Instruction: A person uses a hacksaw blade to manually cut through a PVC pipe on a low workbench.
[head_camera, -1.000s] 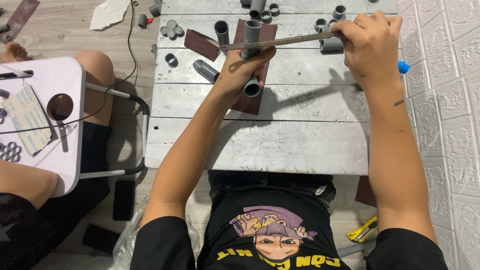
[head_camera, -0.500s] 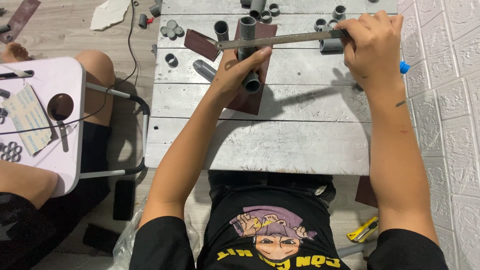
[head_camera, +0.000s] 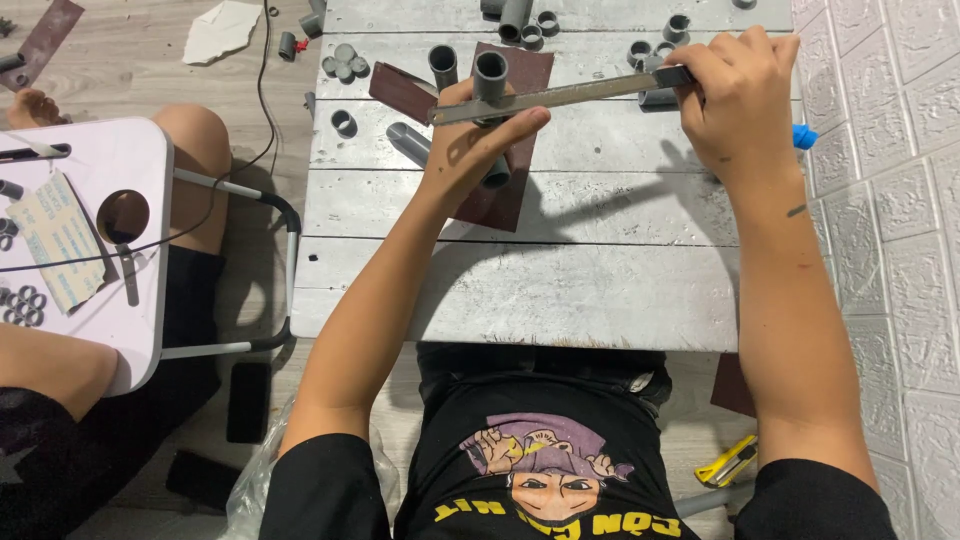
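Risk notes, head view. I'm watching the hacksaw blade (head_camera: 560, 96) lying across the grey pipe (head_camera: 489, 100), and the left hand (head_camera: 470, 140) is gripping that pipe right at the blade line. The thumb tip is sitting just beside the blade's underside. If the blade is skipping out of its groove, I'm judging it'd be raking the thumb first. Cause: bare blade, no frame, so it's flexing under push.

Second risk: the pipe is lifted at its far end, held only by hand, w/ its near end over the dark red sandpaper sheet (head_camera: 500, 195) on the worktop (head_camera: 560, 290). No clamp seen. Pipe could be rolling or twisting mid-stroke, giving a crooked cut or a jammed blade.

Third: the right hand (head_camera: 735, 100) is holding the blade end directly. Can't tell if there's any padding on that end; if it's bare, teeth may be biting into the palm under load.

Fingers, left: curled round the pipe, thumb pressed along its side, wrapping it firmly.

Fingers, right: folded tight together, pinching the blade's right end; no gap showing.

Loose pipe offcuts (head_camera: 343, 58) and rings are lying at the worktop's far edge, apart from both hands. Another person's legs are showing beside a small pink table (head_camera: 80, 160) at left, well apart from the blade.
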